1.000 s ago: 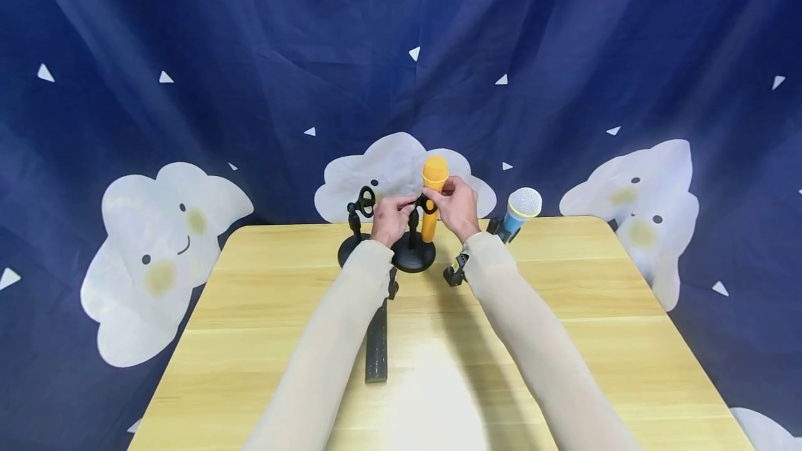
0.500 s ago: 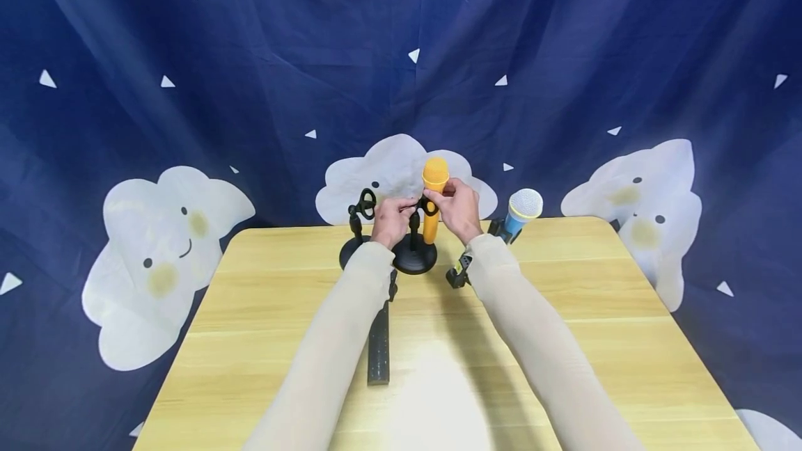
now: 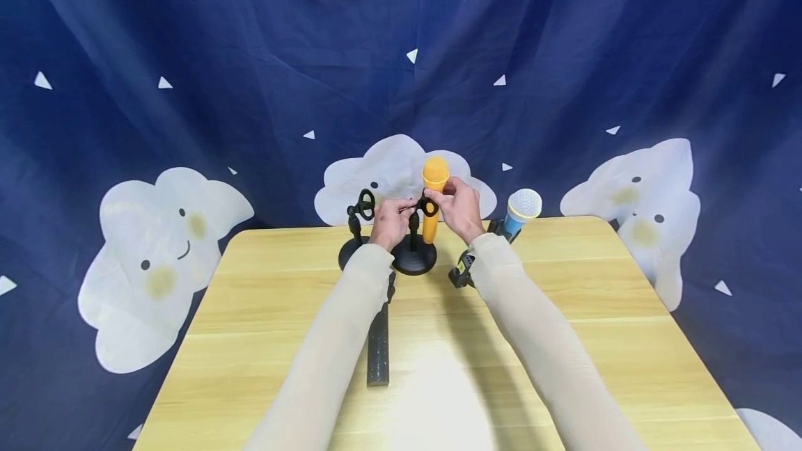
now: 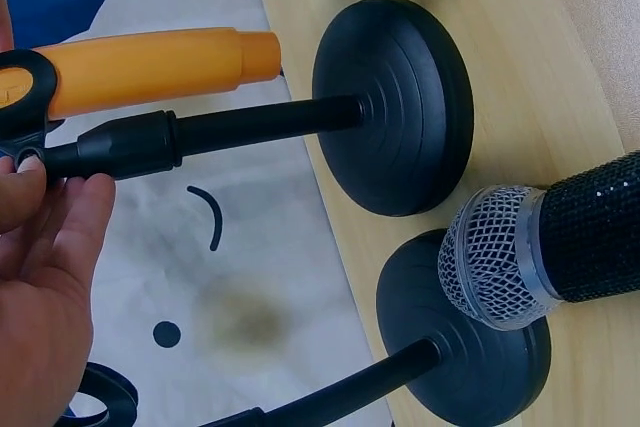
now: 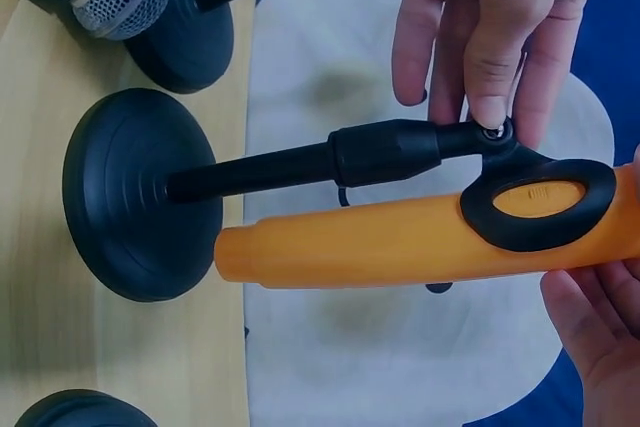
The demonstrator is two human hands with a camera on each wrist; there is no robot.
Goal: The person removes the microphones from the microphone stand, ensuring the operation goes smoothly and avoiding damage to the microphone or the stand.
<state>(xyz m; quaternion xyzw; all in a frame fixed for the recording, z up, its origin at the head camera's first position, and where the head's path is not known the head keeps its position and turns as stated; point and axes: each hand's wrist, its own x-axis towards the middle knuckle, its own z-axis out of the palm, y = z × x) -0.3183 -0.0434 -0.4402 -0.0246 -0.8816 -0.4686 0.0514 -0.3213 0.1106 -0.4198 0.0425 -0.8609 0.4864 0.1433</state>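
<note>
A person's left hand (image 3: 391, 223) pinches the joint of a black stand (image 3: 414, 261) on a wooden desk (image 3: 601, 339). The right hand (image 3: 462, 211) has its fingers clamped on an orange microphone (image 3: 429, 230), roughly upright against the stand's oval clip (image 5: 540, 230). Nearer lies a black microphone (image 3: 378, 350).

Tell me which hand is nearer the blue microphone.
Right. The right hand, holding the orange microphone, is left of the blue microphone; the left hand, pinching a black stand, is farther left.
</note>
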